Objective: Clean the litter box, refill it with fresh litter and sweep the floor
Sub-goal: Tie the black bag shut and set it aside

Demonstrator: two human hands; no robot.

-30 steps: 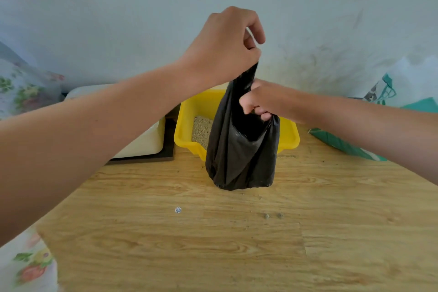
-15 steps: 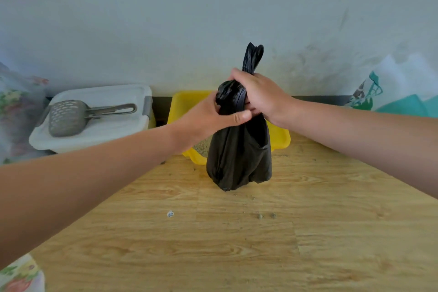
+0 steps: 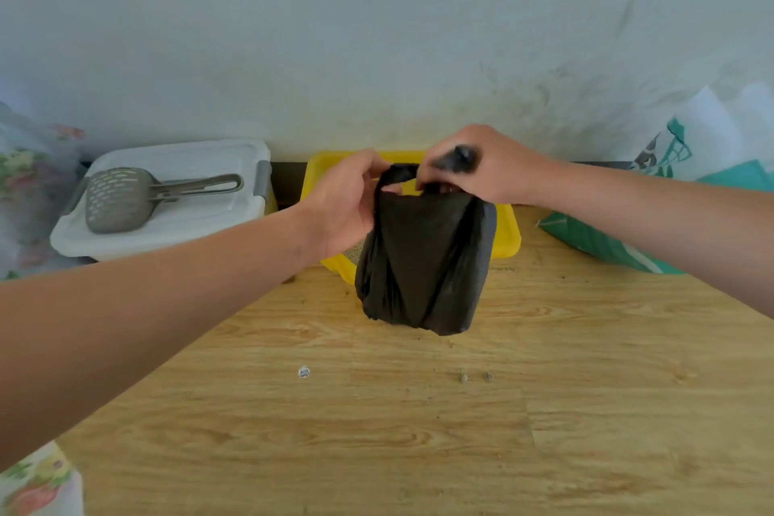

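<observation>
A black plastic bag (image 3: 423, 264) stands on the wooden floor (image 3: 377, 432) in front of the yellow litter box (image 3: 507, 232), hiding most of it. My left hand (image 3: 347, 201) pinches the bag's twisted top from the left. My right hand (image 3: 481, 165) grips the same top from the right, with a black end sticking out over its fingers. A strip of grey litter shows in the box beside my left wrist. The grey slotted scoop (image 3: 125, 197) lies on the lid of a white bin (image 3: 180, 218) to the left.
A white and green litter sack (image 3: 620, 241) leans against the wall at right. Floral fabric (image 3: 25, 180) sits at the far left. Loose litter grains (image 3: 475, 377) and a small white scrap (image 3: 303, 372) lie on the floor.
Both hands have pulled the bag's upright twisted end down and sideways into a loop at the top. My left hand moved up to the bag's top; the bag sits slightly right.
</observation>
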